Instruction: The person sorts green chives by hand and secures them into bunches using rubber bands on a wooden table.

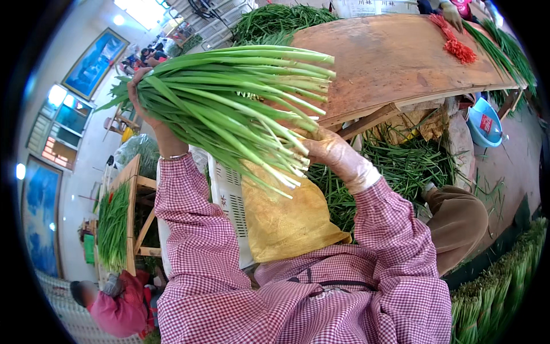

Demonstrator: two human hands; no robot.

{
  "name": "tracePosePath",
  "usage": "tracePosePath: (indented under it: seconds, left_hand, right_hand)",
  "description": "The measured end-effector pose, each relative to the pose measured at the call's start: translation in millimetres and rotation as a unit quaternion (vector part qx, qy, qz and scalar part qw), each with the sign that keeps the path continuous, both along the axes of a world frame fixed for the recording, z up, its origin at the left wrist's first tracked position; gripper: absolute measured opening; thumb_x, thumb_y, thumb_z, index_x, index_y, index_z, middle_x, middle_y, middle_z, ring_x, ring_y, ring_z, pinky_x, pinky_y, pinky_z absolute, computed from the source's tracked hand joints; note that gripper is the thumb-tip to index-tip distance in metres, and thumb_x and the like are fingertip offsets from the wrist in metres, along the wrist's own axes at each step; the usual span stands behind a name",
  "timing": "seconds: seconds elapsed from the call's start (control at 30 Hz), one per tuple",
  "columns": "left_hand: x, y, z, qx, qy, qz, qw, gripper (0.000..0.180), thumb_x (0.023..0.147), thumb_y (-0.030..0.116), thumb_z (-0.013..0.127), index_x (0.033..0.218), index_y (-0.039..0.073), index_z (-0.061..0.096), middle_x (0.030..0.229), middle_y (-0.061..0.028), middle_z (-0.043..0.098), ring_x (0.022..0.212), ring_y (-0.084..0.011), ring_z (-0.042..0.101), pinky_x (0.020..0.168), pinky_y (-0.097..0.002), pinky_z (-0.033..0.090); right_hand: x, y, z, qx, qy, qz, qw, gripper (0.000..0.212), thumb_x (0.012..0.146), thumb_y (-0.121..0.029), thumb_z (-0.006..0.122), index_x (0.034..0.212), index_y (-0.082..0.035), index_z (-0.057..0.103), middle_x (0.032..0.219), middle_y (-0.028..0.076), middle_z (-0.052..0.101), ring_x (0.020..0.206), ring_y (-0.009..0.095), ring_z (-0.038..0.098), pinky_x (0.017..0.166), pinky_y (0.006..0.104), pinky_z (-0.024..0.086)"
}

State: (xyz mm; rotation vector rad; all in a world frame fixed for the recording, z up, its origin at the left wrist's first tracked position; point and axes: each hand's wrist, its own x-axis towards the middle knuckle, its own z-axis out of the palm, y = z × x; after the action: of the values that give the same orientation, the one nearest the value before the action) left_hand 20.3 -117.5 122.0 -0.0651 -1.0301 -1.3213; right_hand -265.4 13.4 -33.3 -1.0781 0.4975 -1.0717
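Note:
A large bunch of garlic chives (229, 94) is held up in front of me, its green leaf tips toward the left and its pale stem ends toward the right. My left hand (143, 100) is closed around the leafy end. At the stem end, my right hand (338, 153), in a thin translucent glove, is closed on the lower stems; some of its fingers are hidden behind them. Below the bunch, a yellow sack (286, 218) covers my lap.
A wooden table (389, 57) stands ahead, with red ties (458, 49) near another person's hand (452, 16). Loose green leaves (407, 166) are heaped beneath it. A blue basin (484, 123) is at right, bundled chives (504, 286) at lower right. A white crate (229, 195) stands beside the sack.

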Motion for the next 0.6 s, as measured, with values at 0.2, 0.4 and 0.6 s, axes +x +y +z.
tracePosePath:
  seconds: [0.2,0.4,0.6]
  left_hand:
    - [18.4,-2.0,-3.0,-0.004,-0.011,0.004,1.0,0.009,0.089,0.023,0.053,0.09,0.015,0.05,0.09,0.004,0.054,0.119,-0.0233,0.041,0.107,-0.0463,0.025]
    - [-4.3,-1.6,-2.9,0.019,0.011,-0.002,1.0,0.011,0.088,0.02,0.052,0.085,0.011,0.047,0.086,0.0023,0.054,0.102,-0.0163,0.049,0.108,-0.0379,0.027]
    - [-44.8,1.8,-0.4,0.034,0.05,-0.089,0.994,0.013,0.087,0.02,0.054,0.084,0.011,0.044,0.081,0.004,0.052,0.09,-0.0089,0.051,0.111,-0.0352,0.022]
  right_hand:
    - [-22.4,30.1,-9.2,0.095,0.023,0.005,0.995,0.034,0.088,-0.018,0.057,0.118,-0.002,0.056,0.071,-0.003,0.052,0.054,0.004,0.042,0.05,0.0176,0.035]
    - [-53.0,20.7,9.7,-0.047,0.162,-0.239,0.956,0.033,0.087,-0.017,0.062,0.115,0.0,0.058,0.101,0.011,0.062,0.093,0.013,0.058,0.083,0.0247,0.049]
    - [-17.9,-10.5,17.6,-0.111,-0.311,0.042,0.943,0.045,0.087,-0.007,0.06,0.128,0.001,0.043,0.12,0.014,0.056,0.11,0.02,0.054,0.093,0.031,0.046]
